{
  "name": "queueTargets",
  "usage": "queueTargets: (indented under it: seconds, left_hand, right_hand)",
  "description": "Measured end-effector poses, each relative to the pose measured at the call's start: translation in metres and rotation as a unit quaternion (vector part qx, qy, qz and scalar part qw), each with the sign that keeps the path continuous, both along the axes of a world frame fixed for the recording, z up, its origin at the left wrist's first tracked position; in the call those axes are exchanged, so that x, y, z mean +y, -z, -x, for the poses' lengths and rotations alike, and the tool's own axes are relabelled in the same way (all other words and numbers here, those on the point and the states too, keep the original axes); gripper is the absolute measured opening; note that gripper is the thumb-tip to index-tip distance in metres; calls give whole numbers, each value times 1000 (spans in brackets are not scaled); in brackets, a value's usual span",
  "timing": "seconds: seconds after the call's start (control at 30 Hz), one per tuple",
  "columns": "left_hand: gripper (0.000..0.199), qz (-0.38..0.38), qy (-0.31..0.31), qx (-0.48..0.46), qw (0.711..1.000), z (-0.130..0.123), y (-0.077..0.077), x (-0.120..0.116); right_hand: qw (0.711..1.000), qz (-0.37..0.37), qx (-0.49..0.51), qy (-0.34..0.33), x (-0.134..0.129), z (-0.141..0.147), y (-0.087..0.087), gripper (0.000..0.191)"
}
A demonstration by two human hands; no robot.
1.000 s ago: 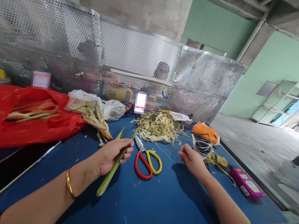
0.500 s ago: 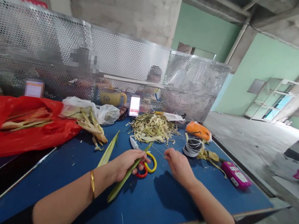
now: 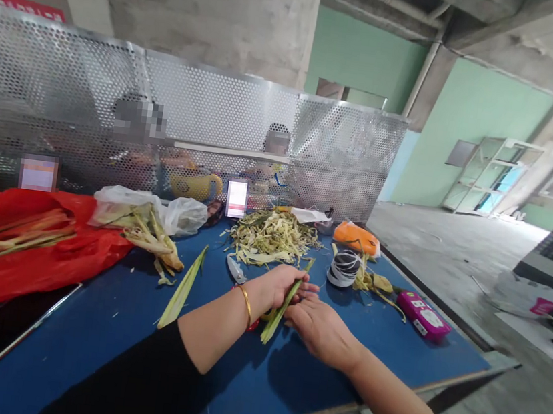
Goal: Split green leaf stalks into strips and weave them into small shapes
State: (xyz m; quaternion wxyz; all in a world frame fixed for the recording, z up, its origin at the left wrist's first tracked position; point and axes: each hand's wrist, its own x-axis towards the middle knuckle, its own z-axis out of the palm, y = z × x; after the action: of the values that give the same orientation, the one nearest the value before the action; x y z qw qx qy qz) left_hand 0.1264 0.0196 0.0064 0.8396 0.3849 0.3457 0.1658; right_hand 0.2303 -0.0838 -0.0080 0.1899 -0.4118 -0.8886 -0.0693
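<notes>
My left hand (image 3: 287, 287) is closed around a folded green leaf strip (image 3: 272, 329), which slants from its fingertips down toward the table's front. Close against those fingers, my right hand (image 3: 323, 327) has its fingertips pinched together. Whatever they grip is hidden or too thin to make out. Under my left wrist lies a pair of scissors (image 3: 236, 269), its blade end showing and its red and yellow handles mostly covered. Another pale green leaf strip (image 3: 183, 290) rests flat to the left of my left forearm.
A heap of shredded leaf strips (image 3: 276, 234) lies beyond my hands. To the right are a spool of white cord (image 3: 342, 270), an orange packet (image 3: 357, 238) and a purple box (image 3: 424, 316). Husks beside a red plastic bag (image 3: 99, 252) lie left. A perforated metal screen (image 3: 218, 106) stands behind.
My left hand has moved right with the leaf strip, and my right hand has come down to meet it. The hands were apart before. The view has turned slightly right.
</notes>
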Motion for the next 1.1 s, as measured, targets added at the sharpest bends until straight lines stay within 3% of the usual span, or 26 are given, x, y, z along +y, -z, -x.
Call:
queueTargets:
  seconds: [0.07, 0.17, 0.2, 0.33, 0.53, 0.77, 0.97, 1.1]
  left_hand:
    - [22, 4, -65, 32, 997, 3, -1, -6]
    - [19, 13, -136, 48, 989, 20, -3, -17]
    - [19, 19, -150, 47, 987, 27, -4, -20]
    - [19, 48, -185, 46, 980, 54, -10, -28]
    - [22, 68, -209, 9, 975, 68, -11, -26]
    - [21, 87, -205, -3, 975, 70, -8, -24]
    - [21, 89, -196, 5, 977, 68, -5, -26]
    - [20, 85, -161, 12, 983, 65, -1, -27]
  right_hand:
    - [997, 36, 5, 75, 0, -12, -6, 21]
    - [955, 88, 57, 277, 9, -40, -14, 21]
    - [949, 100, 63, 291, 14, -50, -15, 22]
    - [950, 162, 75, 258, 36, -69, -9, 16]
    - [949, 200, 95, 224, 51, -49, 8, 5]
    - [942, 181, 139, 248, 51, -48, 12, 13]
    - [946, 103, 136, 275, 44, -43, -3, 12]
    - [961, 72, 94, 249, 34, -25, -11, 10]
